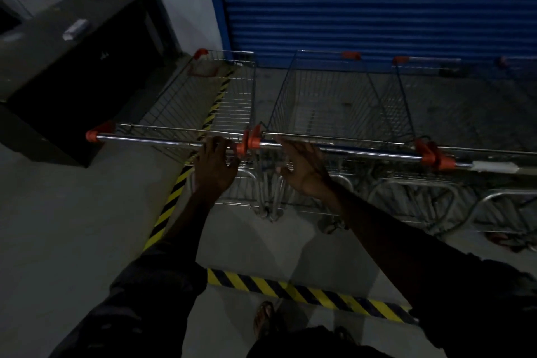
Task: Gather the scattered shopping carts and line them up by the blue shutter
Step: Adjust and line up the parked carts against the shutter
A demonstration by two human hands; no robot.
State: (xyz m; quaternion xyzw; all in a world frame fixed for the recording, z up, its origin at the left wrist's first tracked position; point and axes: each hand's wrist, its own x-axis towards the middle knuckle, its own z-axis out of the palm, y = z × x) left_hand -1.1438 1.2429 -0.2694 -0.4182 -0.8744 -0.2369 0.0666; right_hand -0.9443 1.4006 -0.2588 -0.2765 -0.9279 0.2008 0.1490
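Three shopping carts stand side by side facing one blue shutter (377, 3): the left cart (203, 96), the middle cart (328, 102) and the right cart (430, 107). A fourth may stand at the far right edge, though the dim, blurred view there leaves it uncertain. Two hands are in view, the left hand (213, 166) and the right hand (305, 171), each on one dark-sleeved arm. One sandalled foot (264, 320) shows at the bottom. Two strips of yellow-and-black tape mark the floor: a diagonal strip (171, 200) and a near strip (308, 293). One dark desk (72, 67) stands at the left.
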